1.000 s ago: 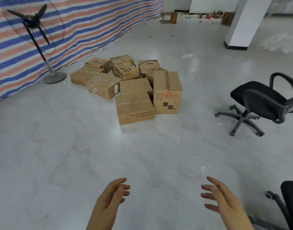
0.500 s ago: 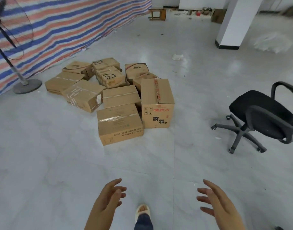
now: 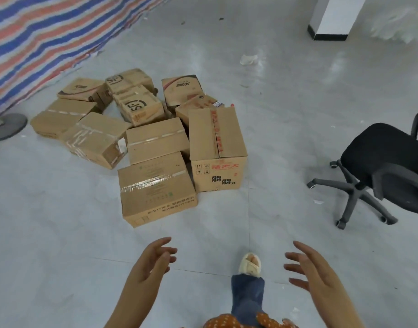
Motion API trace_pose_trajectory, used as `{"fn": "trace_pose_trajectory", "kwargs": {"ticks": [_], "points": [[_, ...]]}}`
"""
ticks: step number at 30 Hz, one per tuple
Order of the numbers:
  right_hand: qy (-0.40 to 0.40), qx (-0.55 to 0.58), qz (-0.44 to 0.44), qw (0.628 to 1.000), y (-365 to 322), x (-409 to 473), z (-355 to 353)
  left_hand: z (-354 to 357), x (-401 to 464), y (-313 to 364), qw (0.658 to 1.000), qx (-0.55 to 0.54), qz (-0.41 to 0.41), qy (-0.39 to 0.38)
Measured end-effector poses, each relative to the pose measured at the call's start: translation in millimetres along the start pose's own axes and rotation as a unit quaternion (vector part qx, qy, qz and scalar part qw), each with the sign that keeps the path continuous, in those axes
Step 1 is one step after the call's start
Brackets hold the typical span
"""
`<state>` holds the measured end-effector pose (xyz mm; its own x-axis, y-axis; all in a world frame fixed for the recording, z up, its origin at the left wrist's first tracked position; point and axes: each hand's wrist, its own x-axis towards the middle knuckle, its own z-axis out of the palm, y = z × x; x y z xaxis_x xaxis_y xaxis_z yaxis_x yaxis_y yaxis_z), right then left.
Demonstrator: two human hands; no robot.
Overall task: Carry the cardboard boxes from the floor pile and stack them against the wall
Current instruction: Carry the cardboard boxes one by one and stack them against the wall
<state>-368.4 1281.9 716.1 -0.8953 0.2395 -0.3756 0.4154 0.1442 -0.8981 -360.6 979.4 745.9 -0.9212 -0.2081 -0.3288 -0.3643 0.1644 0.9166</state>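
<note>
Both my left hand [image 3: 153, 261] and right hand [image 3: 309, 268] are spread, empty; nearest box [image 3: 156, 188] ahead looks stiff, taped; I'd grip its side walls.

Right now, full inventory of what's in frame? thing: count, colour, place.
cardboard boxes: about ten, brown, taped, piled on the floor at centre left; the tallest box stands at the pile's right edge
tarp: one, blue, orange and white stripes, hanging at upper left
fan base: one, grey, left edge by the tarp
office chair: one, black on castors, right
pillar: one, white with a black skirting, upper right
crumpled scrap: one, white, on the floor beyond the pile
floor: pale grey tiles
foot: one, pale shoe, jeans leg, bottom centre
left hand: open, empty
right hand: open, empty
</note>
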Motion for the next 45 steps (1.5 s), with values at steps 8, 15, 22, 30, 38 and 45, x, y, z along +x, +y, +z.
{"fn": "trace_pose_trajectory", "kwargs": {"ticks": [8,15,22,30,38,45], "points": [[-0.053,-0.053,-0.033,0.997,-65,177,-26,74,120,51,0.999,-0.018,-0.019,0.047],[-0.08,-0.078,-0.017,0.994,-108,316,-32,120,219,91,0.997,-0.004,-0.056,0.062],[-0.095,-0.102,0.039,0.989,-118,427,15,117,353,93,0.991,0.024,-0.109,0.072],[-0.08,-0.124,0.15,0.978,-107,568,79,111,542,74,0.978,0.126,-0.164,0.009],[-0.061,-0.181,0.271,0.943,-12,718,164,155,699,-44,0.922,0.042,-0.368,0.116],[-0.08,-0.198,0.283,0.935,80,776,200,182,757,-145,0.904,-0.015,-0.409,0.124]]}}
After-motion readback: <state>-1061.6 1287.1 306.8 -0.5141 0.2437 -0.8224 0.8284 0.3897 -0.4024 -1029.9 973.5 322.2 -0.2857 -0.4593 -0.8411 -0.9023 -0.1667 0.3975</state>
